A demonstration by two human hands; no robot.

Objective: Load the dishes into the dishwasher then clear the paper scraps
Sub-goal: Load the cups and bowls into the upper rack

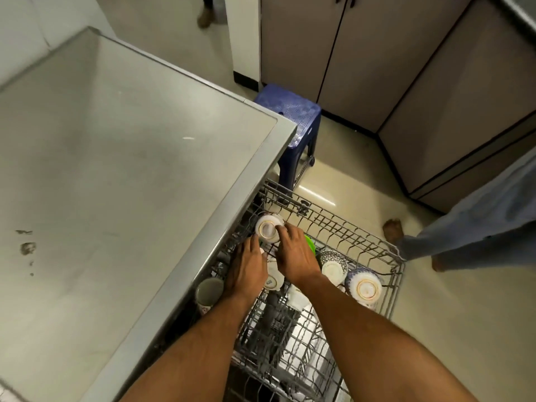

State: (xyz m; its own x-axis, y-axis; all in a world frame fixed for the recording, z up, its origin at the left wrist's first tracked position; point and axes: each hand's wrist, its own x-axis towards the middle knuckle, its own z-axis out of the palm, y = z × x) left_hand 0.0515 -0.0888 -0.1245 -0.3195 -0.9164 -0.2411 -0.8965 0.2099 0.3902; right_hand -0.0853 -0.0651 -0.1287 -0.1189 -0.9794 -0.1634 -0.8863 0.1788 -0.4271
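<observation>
The dishwasher's grey wire rack (359,236) is pulled out below the steel counter. A white bowl (268,228) with a gold ring on its foot sits upside down at the rack's far left. My right hand (295,256) reaches over the rack and its fingertips touch that bowl's rim. My left hand (248,269) lies beside it, fingers down among the rack's wires, over a white dish (275,278). Two blue-patterned bowls (333,265) (365,287) rest upside down to the right. A green item (310,245) peeks out behind my right hand. A grey mug (209,291) stands at the rack's left.
The steel counter (121,175) fills the left. A blue plastic stool (293,117) stands past the rack. Brown cabinets (406,68) line the far and right walls. Another person's bare foot (393,229) and light trouser leg (478,224) are on the floor to the right.
</observation>
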